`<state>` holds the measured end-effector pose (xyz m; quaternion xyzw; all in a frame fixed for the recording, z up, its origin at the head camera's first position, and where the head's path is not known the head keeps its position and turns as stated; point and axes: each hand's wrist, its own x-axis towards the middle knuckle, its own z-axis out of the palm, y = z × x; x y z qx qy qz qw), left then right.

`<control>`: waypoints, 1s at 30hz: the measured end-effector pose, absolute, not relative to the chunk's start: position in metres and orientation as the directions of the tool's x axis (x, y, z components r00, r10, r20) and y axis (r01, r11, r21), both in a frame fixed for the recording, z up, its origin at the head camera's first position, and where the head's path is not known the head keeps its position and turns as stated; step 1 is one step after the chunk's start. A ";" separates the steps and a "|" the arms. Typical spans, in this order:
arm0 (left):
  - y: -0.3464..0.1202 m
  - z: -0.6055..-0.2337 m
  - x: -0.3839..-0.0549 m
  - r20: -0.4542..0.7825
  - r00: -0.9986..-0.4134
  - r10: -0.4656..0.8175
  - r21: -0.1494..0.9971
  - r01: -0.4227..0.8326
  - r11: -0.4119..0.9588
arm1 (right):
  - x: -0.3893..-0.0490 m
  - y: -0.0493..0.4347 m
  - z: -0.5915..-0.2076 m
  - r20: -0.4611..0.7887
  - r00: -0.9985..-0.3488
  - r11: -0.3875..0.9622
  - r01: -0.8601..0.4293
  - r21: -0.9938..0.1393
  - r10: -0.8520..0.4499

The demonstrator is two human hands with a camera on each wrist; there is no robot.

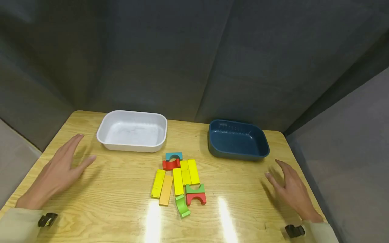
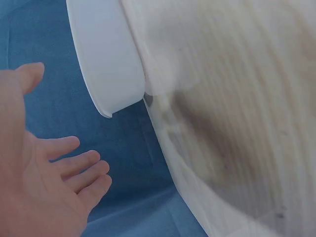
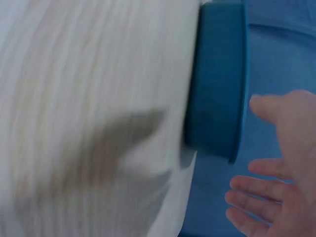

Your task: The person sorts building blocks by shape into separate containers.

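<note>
- Both hands wait! Left hand [image 1: 59, 172] at the lower left of the frame, right hand [image 1: 290, 190] at the lower right, apart from everything they might pick up.
- Grip check: left thumb spread wide from the fingers, palm bare; right fingers extended, thumb standing off, nothing pinched on either side.
- The step in hand reads as a ready pause, with no block lifted and both trays holding nothing that shows.
- Centre stage, just below mid-frame: the blocks! Blue arch [image 1: 174, 154] on top, touching the upper red arch [image 1: 171, 165]; yellow bars [image 1: 178, 182] below, orange bar [image 1: 165, 190] among them.
- At the bottom of the bunch, green arch [image 1: 194, 190] against the lower red arch [image 1: 196, 197], light green arch [image 1: 181, 205] tilted beside them.
- Taking a block would call for a hand to come inward to mid-frame, go low, and pinch one piece by its sides.
- What's in the way? Neighbours! The right-hand yellow bars lie edge to edge, leaving little finger room; the outer left one looks easier.
- White tray [image 1: 130, 147] sits left of centre, near the left hand; dark blue tray [image 1: 235, 155] right of centre, near the right.
- Behind, dark curtain [image 1: 167, 60] fills the upper frame; glare streaks the table [image 1: 121, 192] at bottom centre.
</note>
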<state>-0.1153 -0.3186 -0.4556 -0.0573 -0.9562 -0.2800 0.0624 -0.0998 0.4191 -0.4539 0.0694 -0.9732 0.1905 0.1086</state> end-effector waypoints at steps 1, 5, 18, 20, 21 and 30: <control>-0.317 -0.454 -0.117 0.150 -0.986 0.072 0.528 0.142 0.837 | -0.099 0.415 -0.451 0.245 -0.965 0.916 -0.177 -0.360 -0.091; -0.313 -0.449 -0.126 0.154 -0.986 0.058 0.532 0.132 0.836 | -0.097 0.398 -0.438 0.301 -0.947 0.905 -0.223 -0.362 -0.113; -0.297 -0.446 -0.159 0.140 -0.987 0.083 0.581 0.150 0.800 | -0.100 0.334 -0.423 0.420 -0.872 0.854 -0.403 -0.328 -0.250; -0.295 -0.446 -0.163 0.137 -0.986 0.091 0.584 0.155 0.797 | -0.102 0.324 -0.423 0.420 -0.868 0.845 -0.419 -0.332 -0.265; -0.294 -0.446 -0.165 0.138 -0.986 0.093 0.584 0.157 0.797 | -0.103 0.319 -0.424 0.424 -0.862 0.840 -0.432 -0.329 -0.277; -0.284 -0.445 -0.182 0.145 -0.984 0.101 0.599 0.169 0.782 | -0.111 0.276 -0.428 0.412 -0.824 0.784 -0.530 -0.323 -0.388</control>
